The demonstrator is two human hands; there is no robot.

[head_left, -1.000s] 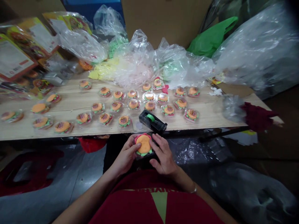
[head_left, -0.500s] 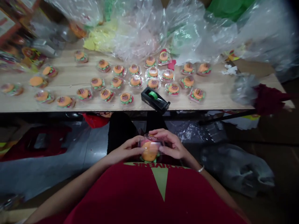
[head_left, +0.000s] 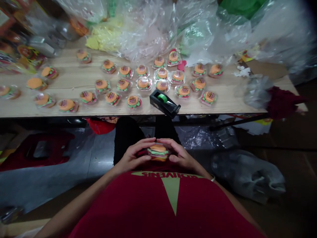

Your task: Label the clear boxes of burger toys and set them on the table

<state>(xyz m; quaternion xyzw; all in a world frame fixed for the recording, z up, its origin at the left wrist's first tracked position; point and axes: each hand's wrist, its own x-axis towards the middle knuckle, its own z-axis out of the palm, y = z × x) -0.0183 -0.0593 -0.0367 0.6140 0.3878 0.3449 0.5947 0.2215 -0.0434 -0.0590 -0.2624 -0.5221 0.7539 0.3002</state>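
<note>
Between both hands, over my lap, is a toy burger in a clear plastic case (head_left: 158, 151), seen edge-on with its orange bun and green layer. My left hand (head_left: 137, 154) grips its left side, fingers on the top edge and thumb low. On the opposite side my right hand (head_left: 175, 151) holds it in the same way. A black tape dispenser (head_left: 165, 103) with a green roll stands at the table's front edge, beyond the hands. Several more cased toy burgers (head_left: 134, 101) are spread over the wooden table (head_left: 230, 99).
Clear plastic bags (head_left: 148, 29) with yellow, pink and green pieces heap along the back. A dark red cloth bundle (head_left: 282, 102) lies at the table's right end. A red stool (head_left: 37, 150) is on the floor to the left, a grey plastic bag (head_left: 250, 175) to the right.
The cased burger has turned from showing its bun top to showing its side, and its case now looks closed. Both hands have shifted to its two sides.
</note>
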